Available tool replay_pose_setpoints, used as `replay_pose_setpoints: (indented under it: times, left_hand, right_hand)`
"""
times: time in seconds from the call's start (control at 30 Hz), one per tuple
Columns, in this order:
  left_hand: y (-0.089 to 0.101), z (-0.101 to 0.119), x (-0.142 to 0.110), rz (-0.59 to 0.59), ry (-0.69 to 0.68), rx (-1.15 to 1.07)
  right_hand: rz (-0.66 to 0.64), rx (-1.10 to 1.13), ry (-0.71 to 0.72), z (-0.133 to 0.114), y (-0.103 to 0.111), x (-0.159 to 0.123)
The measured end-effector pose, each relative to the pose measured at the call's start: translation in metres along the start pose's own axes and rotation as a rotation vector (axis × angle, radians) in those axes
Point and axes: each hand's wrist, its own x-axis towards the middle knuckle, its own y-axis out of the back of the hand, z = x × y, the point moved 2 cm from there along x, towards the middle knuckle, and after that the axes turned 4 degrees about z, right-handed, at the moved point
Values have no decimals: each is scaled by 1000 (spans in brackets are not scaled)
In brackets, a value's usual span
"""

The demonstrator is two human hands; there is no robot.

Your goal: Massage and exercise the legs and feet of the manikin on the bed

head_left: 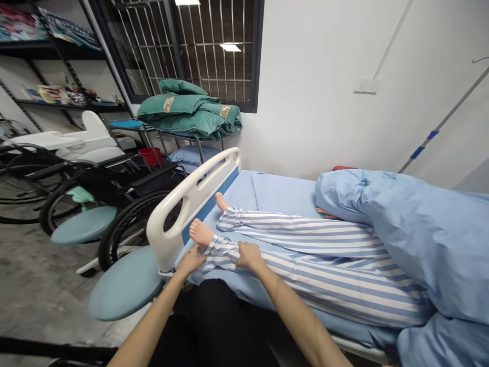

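Observation:
A figure lies on a hospital bed in blue-and-white striped pyjama trousers (305, 265), and I cannot tell whether it is a person or a care mannequin. My left hand (190, 260) wraps the near ankle from the bed-edge side, just below the bare foot (200, 232), with its fingers partly hidden behind the cuff. My right hand (250, 256) grips the same shin over the striped cloth. The other bare foot (221, 202) rests farther up the blue sheet (282, 196). A pale blue blanket (416, 239) covers the body above the thighs. A white bed-end panel (179, 214) stands beside the feet.
A black wheelchair (76, 188) stands left of the bed, with a round blue stool (124, 283) by the bed end. Green folded quilts (187, 109) lie on a metal cart under a barred window (214, 51). Black shelves (57, 76) stand farther left.

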Motion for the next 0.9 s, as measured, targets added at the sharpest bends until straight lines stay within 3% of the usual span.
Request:
replay_pose_setpoints:
  times: [0.1, 0.2, 0.33, 0.43, 0.67, 0.8, 0.9]
  left_hand:
    - [3, 16, -27, 17, -24, 121]
    - [-8, 30, -41, 97, -89, 159]
    - [-34, 53, -33, 234, -399, 124]
    - [-55, 70, -14, 234, -560, 152]
    - [-85, 81, 14, 162, -590, 431]
    - [-89, 76, 17, 188, -589, 398]
    - [-92, 73, 20, 216, -595, 425]
  right_hand:
    - [1, 14, -2, -1, 2, -3]
    - [0, 22, -4, -2, 4, -6]
    - [18, 3, 1, -2, 2, -5]
    - [24, -10, 6, -2, -1, -3]
    - [22, 18, 46, 5, -10, 4]
    - [-85, 287, 129, 18, -5, 26]
    - [-71, 468, 259, 26, 11, 58]
